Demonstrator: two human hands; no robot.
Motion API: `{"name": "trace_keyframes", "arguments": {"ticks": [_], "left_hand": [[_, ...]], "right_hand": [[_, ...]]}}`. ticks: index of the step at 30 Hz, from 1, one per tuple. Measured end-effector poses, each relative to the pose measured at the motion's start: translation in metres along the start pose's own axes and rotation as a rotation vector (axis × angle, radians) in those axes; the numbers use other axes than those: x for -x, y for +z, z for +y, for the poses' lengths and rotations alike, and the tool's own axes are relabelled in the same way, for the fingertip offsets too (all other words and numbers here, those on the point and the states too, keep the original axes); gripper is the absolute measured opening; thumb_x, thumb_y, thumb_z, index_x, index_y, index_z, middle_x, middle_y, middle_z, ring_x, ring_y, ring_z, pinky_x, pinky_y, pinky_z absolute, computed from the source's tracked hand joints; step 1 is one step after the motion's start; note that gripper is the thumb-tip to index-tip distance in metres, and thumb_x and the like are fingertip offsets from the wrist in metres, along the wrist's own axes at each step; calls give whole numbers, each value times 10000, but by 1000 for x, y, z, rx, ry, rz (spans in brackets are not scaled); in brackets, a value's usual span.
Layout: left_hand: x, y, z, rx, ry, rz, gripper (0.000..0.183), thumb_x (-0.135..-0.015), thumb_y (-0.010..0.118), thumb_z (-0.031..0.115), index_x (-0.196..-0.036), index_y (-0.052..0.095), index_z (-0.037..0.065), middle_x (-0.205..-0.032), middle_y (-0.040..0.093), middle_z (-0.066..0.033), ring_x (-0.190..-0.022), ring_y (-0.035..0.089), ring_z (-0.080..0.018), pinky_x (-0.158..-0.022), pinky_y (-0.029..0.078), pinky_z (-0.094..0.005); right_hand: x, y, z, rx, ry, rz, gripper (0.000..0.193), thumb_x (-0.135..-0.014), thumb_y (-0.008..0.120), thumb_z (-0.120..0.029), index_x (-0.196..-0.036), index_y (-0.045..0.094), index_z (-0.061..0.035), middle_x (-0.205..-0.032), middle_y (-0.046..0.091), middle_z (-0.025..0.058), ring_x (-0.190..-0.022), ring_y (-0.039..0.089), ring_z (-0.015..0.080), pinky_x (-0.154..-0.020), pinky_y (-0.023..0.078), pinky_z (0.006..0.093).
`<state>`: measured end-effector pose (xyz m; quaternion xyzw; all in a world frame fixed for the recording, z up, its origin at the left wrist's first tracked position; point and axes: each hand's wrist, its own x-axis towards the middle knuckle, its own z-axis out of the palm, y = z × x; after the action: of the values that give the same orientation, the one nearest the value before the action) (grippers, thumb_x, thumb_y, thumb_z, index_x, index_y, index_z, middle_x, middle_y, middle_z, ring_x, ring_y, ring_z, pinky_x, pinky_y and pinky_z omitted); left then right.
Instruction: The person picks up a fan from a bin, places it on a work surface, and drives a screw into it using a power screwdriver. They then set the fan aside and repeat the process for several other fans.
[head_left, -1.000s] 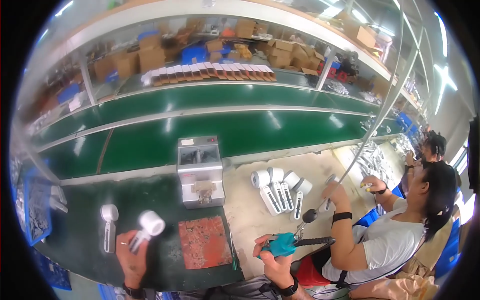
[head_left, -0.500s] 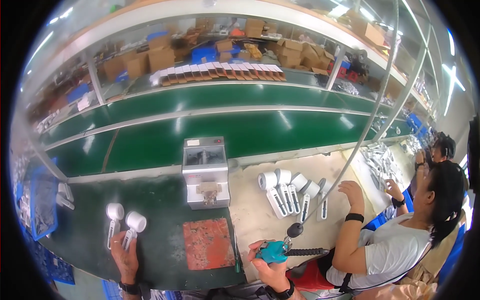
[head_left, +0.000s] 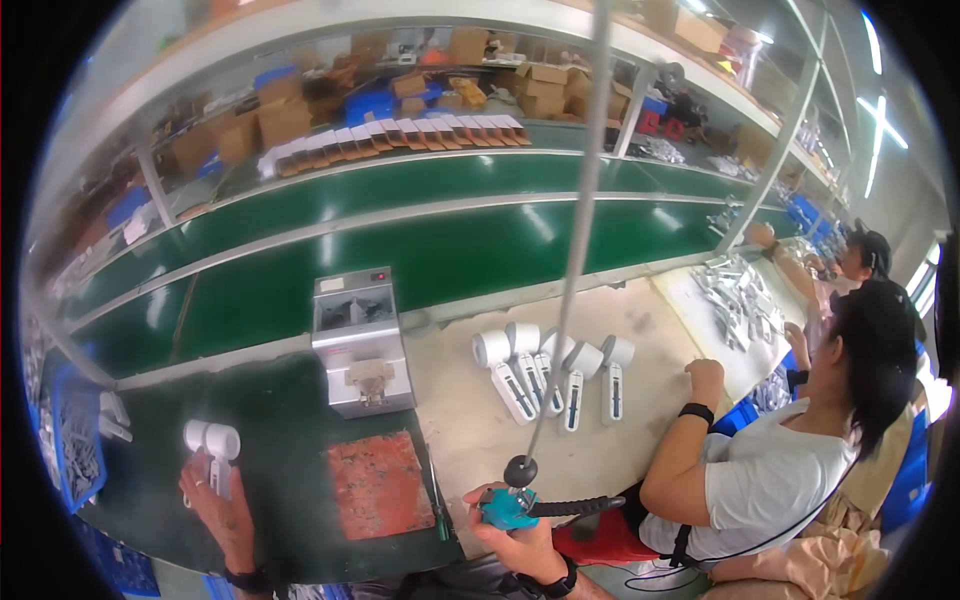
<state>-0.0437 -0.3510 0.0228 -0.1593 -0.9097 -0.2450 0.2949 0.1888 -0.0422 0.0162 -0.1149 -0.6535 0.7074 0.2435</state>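
Two white round-headed units with slim handles, one unit (head_left: 197, 434) and another unit (head_left: 222, 442), stand side by side at the left of the bench. My left hand (head_left: 218, 505) is closed around their handles, which its fingers partly hide; whether it grips both, I cannot tell. In my right hand (head_left: 515, 545) is a teal power screwdriver (head_left: 508, 509), hung by a metal hook from a cable with a black ball (head_left: 520, 471). A ribbed black cord (head_left: 575, 507) runs rightward from it. The tool's tip is hidden.
A grey screw feeder (head_left: 362, 345) stands behind a worn red mat (head_left: 380, 485). Beside the mat lies a green-handled screwdriver (head_left: 440, 520). Several similar white units (head_left: 572, 400) rest on brown paper. A co-worker (head_left: 760, 430) sits close at right. A blue crate (head_left: 75, 440) is far left.
The two white units have come together, with my left hand further over their handles. My view has turned to the right, so the bench appears shifted left. My right hand still holds the teal screwdriver.
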Motion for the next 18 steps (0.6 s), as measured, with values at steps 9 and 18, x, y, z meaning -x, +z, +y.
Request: {"name": "trace_keyframes", "arguments": {"ticks": [9, 18], "left_hand": [[-37, 113, 249, 748, 483, -623, 244, -874, 761, 244, -935, 639, 43, -736, 660, -131, -658, 669, -294, -598, 529, -382], [-22, 218, 293, 570, 220, -782, 507, -849, 686, 497, -916, 670, -5, -804, 710, -183, -812, 689, -403, -772, 544, -497]], "right_hand": [[10, -7, -1, -21, 21, 26, 423, -902, 762, -228, -1169, 594, 54, -890, 647, 63, -816, 590, 119, -737, 479, 270], [33, -12, -14, -67, 21, 81, 363, -893, 739, -126, -1175, 596, 51, -887, 668, 44, -766, 587, 81, -701, 482, 247]]}}
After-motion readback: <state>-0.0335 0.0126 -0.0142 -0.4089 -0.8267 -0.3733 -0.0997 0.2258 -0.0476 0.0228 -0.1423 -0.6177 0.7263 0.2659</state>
